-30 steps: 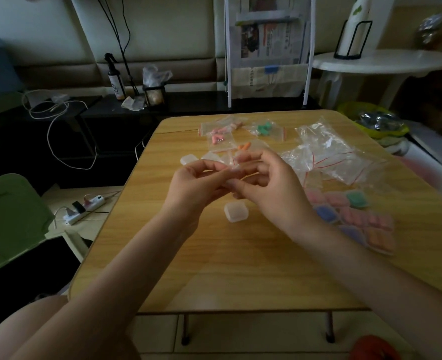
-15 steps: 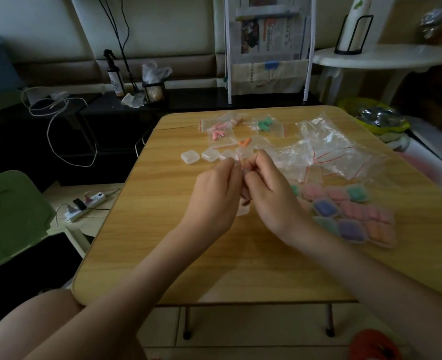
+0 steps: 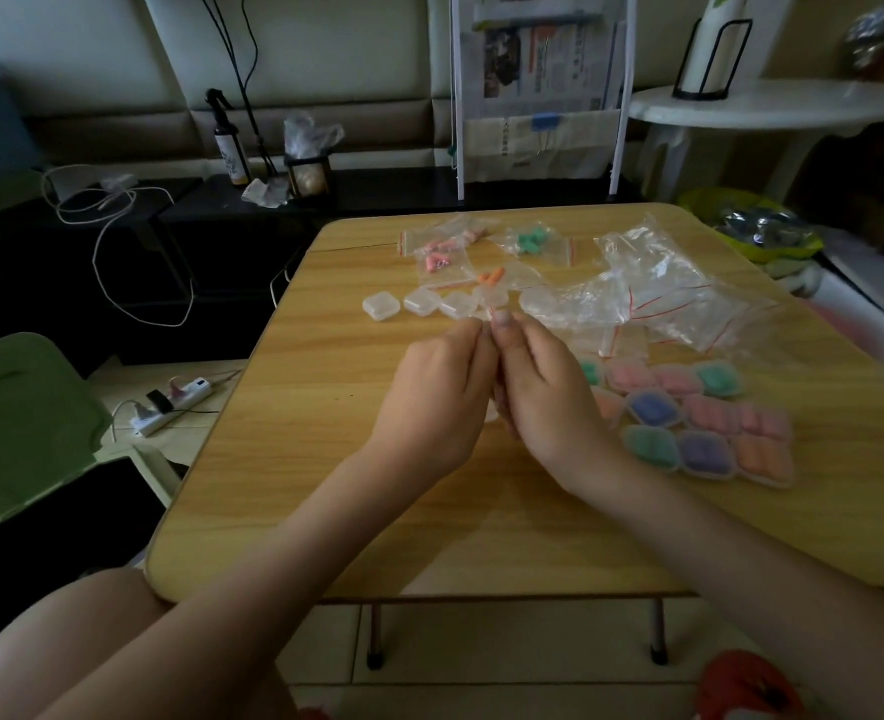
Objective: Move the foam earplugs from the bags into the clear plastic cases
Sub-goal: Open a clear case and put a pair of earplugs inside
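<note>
Left hand (image 3: 437, 402), right hand (image 3: 549, 394) pressed together, fingers curled, pinching small clear bag (image 3: 493, 309); contents hidden. Just beyond grip: four empty cases (image 3: 422, 302) in row. Farther: three bags of pink, green, orange earplugs (image 3: 493, 276). Right of grip: about ten filled cases (image 3: 705, 423). Foam likely light, squashy; pinch earplug mid-body, gently.
</note>
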`<state>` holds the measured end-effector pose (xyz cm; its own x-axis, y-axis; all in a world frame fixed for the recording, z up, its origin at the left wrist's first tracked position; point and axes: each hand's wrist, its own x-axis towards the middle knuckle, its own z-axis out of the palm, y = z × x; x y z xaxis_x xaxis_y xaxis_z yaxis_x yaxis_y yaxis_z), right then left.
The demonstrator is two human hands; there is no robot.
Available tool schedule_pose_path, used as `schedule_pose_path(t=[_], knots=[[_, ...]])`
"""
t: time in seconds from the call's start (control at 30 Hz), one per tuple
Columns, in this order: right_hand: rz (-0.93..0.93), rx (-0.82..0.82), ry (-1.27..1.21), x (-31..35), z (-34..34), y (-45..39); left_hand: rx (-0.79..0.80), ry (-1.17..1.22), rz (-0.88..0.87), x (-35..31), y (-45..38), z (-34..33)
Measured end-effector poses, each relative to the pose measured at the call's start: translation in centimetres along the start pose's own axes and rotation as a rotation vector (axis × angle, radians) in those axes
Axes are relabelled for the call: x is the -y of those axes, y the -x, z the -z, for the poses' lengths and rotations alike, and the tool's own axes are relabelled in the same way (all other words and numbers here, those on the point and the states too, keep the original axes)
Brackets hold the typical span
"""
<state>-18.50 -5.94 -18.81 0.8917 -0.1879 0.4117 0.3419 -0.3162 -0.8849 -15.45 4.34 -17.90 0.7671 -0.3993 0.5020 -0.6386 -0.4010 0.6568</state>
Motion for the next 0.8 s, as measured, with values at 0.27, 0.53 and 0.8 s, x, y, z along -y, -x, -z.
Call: schedule_pose_path(t=[0.27, 0.53, 0.8], knots=[[0.182, -0.098, 0.379, -0.1, 0.9, -0.3, -0.125, -0.115, -0.005, -0.2, 0.5, -0.8], [0.351, -0.151, 0.626, -0.1, 1.7, -0.5, -0.177, -0.194, 0.042, -0.2, 0.1, -0.4], [0.402, -0.019, 0.503, -0.1, 2.1, -0.7, -0.2, -0.087, 0.11, -0.6, -0.1, 0.6]])
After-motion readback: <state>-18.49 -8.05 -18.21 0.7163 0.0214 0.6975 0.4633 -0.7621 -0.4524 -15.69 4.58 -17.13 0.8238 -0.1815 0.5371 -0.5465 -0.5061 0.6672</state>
